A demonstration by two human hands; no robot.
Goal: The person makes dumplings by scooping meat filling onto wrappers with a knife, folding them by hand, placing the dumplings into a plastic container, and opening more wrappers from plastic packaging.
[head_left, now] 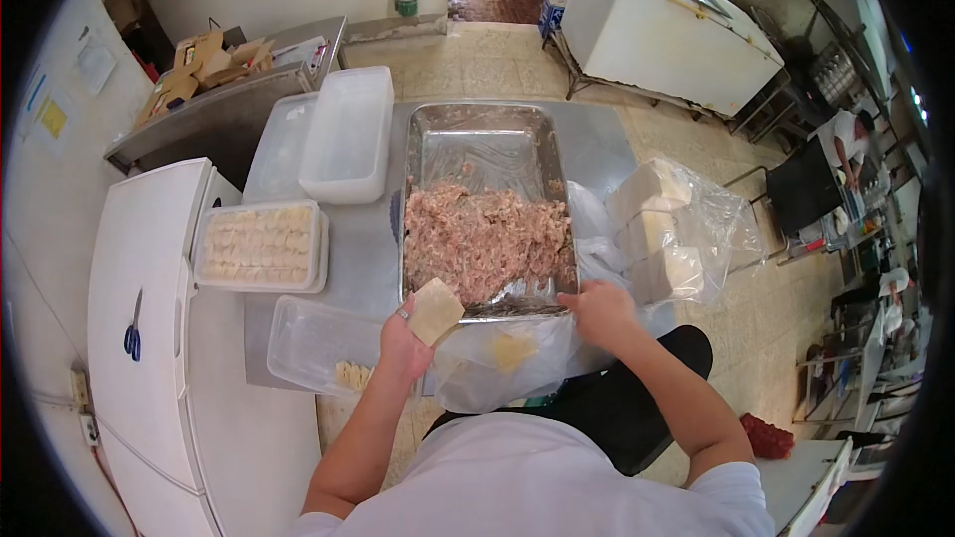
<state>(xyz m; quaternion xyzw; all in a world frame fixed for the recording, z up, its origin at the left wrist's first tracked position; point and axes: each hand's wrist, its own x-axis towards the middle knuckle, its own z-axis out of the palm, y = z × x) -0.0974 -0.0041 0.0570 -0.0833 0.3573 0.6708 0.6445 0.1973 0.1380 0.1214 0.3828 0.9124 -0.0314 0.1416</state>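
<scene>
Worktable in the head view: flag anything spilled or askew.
No spill shows; the ground meat lies inside the metal tray. Slightly askew: the deep plastic tub overlaps the container to its left, so their edges don't line up.

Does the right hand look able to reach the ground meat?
Probably yes: the right hand is at the near right corner of the metal tray, and the ground meat lies uncovered inside.

A food-making kitchen: mince (487, 234) at centre, dumplings (259, 245) at nine o'clock, fridge (149, 259) at eight, freezer (667, 45) between one and two.
</scene>
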